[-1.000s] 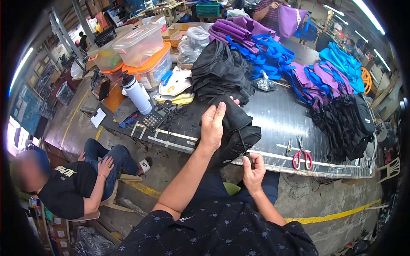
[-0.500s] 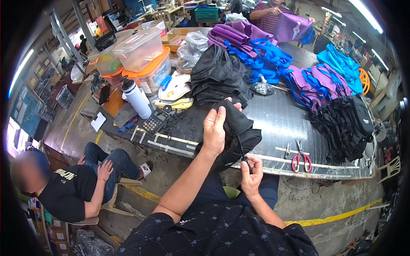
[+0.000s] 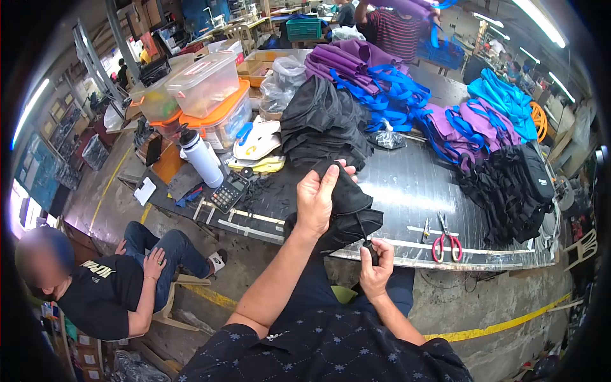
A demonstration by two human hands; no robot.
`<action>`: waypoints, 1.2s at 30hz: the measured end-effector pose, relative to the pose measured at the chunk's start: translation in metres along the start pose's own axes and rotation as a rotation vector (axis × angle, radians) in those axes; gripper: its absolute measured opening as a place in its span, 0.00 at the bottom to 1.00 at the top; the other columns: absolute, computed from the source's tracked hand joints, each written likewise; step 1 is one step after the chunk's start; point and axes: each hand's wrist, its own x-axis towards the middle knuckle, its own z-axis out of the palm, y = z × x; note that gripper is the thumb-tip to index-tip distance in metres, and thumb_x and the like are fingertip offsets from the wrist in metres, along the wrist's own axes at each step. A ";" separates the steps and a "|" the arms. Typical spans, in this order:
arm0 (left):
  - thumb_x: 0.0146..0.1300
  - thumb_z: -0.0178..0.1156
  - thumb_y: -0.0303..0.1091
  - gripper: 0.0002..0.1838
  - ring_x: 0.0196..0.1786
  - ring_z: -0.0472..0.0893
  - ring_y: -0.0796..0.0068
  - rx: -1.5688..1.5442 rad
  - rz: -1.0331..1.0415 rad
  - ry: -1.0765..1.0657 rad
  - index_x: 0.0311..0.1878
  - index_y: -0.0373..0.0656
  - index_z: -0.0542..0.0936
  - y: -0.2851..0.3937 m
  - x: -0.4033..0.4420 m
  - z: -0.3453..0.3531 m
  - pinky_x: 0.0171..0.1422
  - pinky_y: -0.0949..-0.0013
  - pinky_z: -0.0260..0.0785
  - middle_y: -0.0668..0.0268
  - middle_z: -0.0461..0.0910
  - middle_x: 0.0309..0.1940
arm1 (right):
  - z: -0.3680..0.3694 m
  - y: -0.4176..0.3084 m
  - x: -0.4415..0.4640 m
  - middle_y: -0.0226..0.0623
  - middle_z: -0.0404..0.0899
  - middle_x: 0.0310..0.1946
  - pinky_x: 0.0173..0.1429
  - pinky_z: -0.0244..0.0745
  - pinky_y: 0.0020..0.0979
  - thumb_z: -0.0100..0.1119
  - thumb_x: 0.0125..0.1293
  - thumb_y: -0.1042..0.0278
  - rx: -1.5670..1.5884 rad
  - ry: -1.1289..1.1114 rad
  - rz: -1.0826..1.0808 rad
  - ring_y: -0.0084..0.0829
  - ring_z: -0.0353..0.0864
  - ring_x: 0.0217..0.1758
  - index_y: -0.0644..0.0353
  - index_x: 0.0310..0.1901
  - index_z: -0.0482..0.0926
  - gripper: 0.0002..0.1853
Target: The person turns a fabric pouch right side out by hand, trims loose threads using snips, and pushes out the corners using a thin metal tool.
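My left hand (image 3: 316, 198) is closed around the upper part of a black fabric bag (image 3: 347, 230), thumb on top. The bag hangs at the table's near edge, its lower folds partly behind my forearm. My right hand (image 3: 377, 264) is closed below it, thumb and fingers pinching a black strap (image 3: 365, 231) that runs down from the bag. What the strap's end looks like is hidden by my fingers. Just beyond my left hand lies a heap of black bags (image 3: 321, 124). Red-handled scissors (image 3: 447, 245) and small thread snips (image 3: 426, 230) lie to the right.
The dark table (image 3: 407, 184) bears purple bags (image 3: 344, 63) with blue straps, black bags (image 3: 509, 194), a calculator (image 3: 229, 193), a white bottle (image 3: 202, 162) and plastic bins (image 3: 207, 79). A person (image 3: 105, 290) sits at left; another person (image 3: 391, 32) stands across the table.
Both hands keep their hold, with the bag shifted slightly left in view. Across the table, the other person has lifted a purple bag higher and turned.
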 end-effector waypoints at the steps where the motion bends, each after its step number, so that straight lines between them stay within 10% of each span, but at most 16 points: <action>1: 0.78 0.63 0.38 0.15 0.46 0.90 0.65 -0.004 -0.001 0.002 0.57 0.36 0.83 -0.003 -0.003 -0.001 0.52 0.63 0.85 0.53 0.89 0.47 | 0.000 0.002 -0.002 0.29 0.75 0.51 0.60 0.67 0.23 0.67 0.72 0.80 0.029 0.002 0.023 0.19 0.72 0.51 0.62 0.58 0.74 0.16; 4: 0.79 0.62 0.37 0.14 0.46 0.90 0.66 0.033 -0.002 -0.034 0.55 0.35 0.83 -0.001 -0.005 0.000 0.52 0.63 0.85 0.53 0.89 0.46 | 0.004 0.004 -0.004 0.30 0.78 0.44 0.53 0.74 0.23 0.66 0.73 0.77 0.082 0.033 0.043 0.20 0.78 0.46 0.63 0.58 0.74 0.15; 8: 0.78 0.62 0.37 0.13 0.47 0.89 0.68 0.043 -0.028 -0.034 0.54 0.36 0.84 0.000 -0.003 0.000 0.53 0.66 0.84 0.54 0.89 0.47 | 0.001 -0.011 -0.003 0.20 0.73 0.33 0.33 0.56 0.16 0.60 0.77 0.77 0.640 -0.181 0.420 0.11 0.65 0.29 0.59 0.60 0.72 0.14; 21: 0.80 0.61 0.36 0.12 0.48 0.81 0.86 0.121 -0.077 -0.027 0.54 0.37 0.85 0.007 0.007 -0.020 0.56 0.77 0.72 0.71 0.87 0.48 | -0.031 0.009 0.008 0.37 0.83 0.53 0.57 0.77 0.23 0.63 0.74 0.80 0.187 -0.175 0.123 0.21 0.83 0.53 0.66 0.58 0.78 0.13; 36: 0.74 0.68 0.29 0.05 0.39 0.81 0.90 0.111 -0.002 0.008 0.46 0.38 0.85 -0.014 0.008 -0.028 0.45 0.81 0.72 0.72 0.87 0.39 | -0.002 0.000 -0.002 0.22 0.74 0.29 0.35 0.63 0.20 0.54 0.82 0.73 0.423 -0.263 0.271 0.13 0.69 0.30 0.61 0.61 0.76 0.12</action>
